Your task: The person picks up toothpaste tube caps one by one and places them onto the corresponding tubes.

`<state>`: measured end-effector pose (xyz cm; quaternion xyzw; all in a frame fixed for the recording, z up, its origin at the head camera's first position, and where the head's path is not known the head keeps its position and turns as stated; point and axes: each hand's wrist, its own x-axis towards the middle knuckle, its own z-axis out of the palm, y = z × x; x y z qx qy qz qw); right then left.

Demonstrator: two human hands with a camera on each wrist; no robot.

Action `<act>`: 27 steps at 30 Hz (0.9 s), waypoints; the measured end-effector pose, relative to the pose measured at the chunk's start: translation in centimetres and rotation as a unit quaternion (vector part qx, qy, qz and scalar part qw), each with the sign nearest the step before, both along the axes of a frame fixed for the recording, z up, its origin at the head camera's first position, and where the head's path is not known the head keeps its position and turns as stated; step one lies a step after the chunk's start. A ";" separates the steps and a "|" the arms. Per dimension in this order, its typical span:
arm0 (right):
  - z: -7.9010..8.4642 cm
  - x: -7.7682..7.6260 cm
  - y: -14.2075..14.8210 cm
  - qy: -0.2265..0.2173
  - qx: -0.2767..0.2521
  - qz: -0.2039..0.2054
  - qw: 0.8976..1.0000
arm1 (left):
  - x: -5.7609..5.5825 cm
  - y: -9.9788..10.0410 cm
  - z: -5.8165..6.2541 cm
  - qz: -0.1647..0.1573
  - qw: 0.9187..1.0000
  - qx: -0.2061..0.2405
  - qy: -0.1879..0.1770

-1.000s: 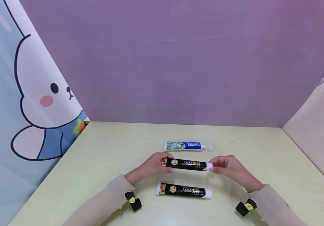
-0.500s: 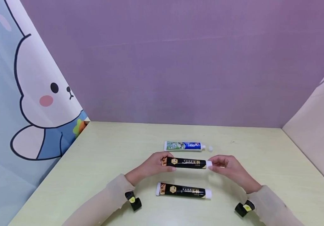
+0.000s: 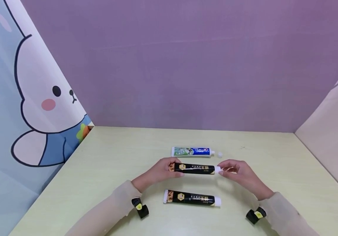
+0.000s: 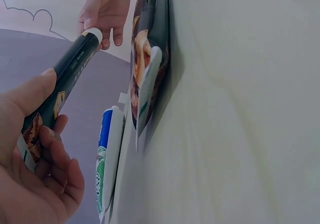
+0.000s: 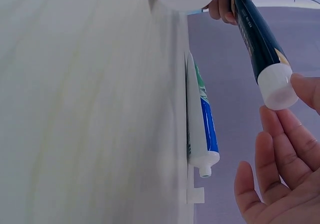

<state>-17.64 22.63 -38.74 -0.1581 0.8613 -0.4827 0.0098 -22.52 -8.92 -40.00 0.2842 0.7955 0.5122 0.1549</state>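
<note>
"What does the head view give me?"

"I have the left hand (image 3: 160,171) gripping the raised black tube (image 3: 193,168) by its tail end, held off the table (image 3: 121,147). The right hand (image 3: 241,173) pinches the white cap (image 3: 217,169) at the far end. A second black tube (image 3: 190,198) lies on my side of it. Beyond, a green-and-blue tube (image 3: 190,151) lies uncapped, with a small loose cap (image 3: 220,155) just beside its nozzle."

"And the left wrist?"

"I see the thumb (image 4: 35,92) laid along the wall and the fingers curled around near the flat crimped tail (image 4: 25,154). I'd judge the tube light and soft, full enough to bulge if I squeeze hard, so a broad, gentle hold suits it."

"Right wrist?"

"I see the thumb against the cap's side, two fingertips at its lower edge, the other fingers spread free. The cap looks seated; how tightly, I can't tell. It should be stiff and rather slick, so I'd want finger pads on opposite sides. Nothing here strikes me as fragile."
</note>
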 end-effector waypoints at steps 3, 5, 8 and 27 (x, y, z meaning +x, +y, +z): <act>0.0 -0.2 0.2 0.000 0.001 0.003 1.000 | -0.1 0.0 0.2 0.008 1.000 -0.007 0.002; 0.0 -0.2 0.4 -0.001 0.000 0.004 1.000 | -0.1 0.0 0.2 0.010 1.000 -0.014 0.002; 0.0 -0.2 0.6 0.004 0.003 0.008 1.000 | -0.5 0.0 -0.3 0.007 1.000 -0.011 -0.001; 0.0 -1.6 1.4 -0.033 0.010 -0.037 0.999 | -1.1 0.1 -1.3 0.003 1.000 -0.025 -0.003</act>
